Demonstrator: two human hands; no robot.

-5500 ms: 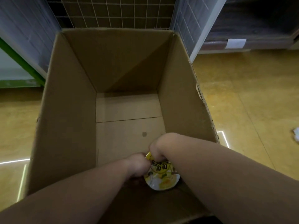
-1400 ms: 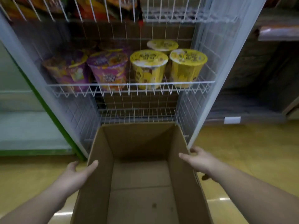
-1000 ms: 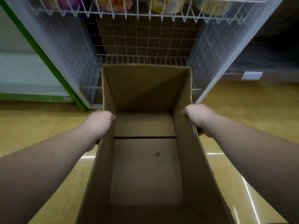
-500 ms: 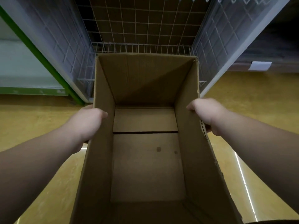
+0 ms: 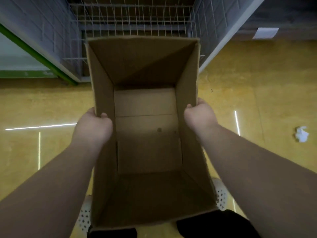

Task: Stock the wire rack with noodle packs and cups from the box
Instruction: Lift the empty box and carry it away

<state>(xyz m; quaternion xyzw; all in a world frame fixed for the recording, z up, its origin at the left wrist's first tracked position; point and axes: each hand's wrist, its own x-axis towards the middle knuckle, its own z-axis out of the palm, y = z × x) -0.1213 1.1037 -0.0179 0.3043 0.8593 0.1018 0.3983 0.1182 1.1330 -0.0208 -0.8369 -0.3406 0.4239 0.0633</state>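
**A:** What does the view show?

**B:** A head camera looks straight down into an open cardboard box (image 5: 147,134) that fills the middle of the frame. Its bottom is bare: no noodle packs or cups show inside. The left hand (image 5: 93,125) grips the left wall at centre left, thumb curled over the rim to the inside. The right hand (image 5: 199,115) grips the right wall at centre right, fingers wrapped over the rim. Both are closed on cardboard and carry nothing else.

**B:** Beyond the box's far edge, at the top of the frame, is the lowest wire shelf of the rack (image 5: 133,19), which looks to hold no stock. A yellow floor (image 5: 257,83) lies on both sides, with a crumpled white scrap (image 5: 301,135) at far right.

**A:** So what is the step?

**B:** Stocking looks finished, judging by the bare box. The step seems to be moving the box away from the rack.

**A:** How to do it well?

**B:** Keep both grips level so the box does not twist. It is probably light but floppy, so hold the walls firmly, not only by the rim. Draw it clear of the wire shelf before turning, and avoid the scrap underfoot.
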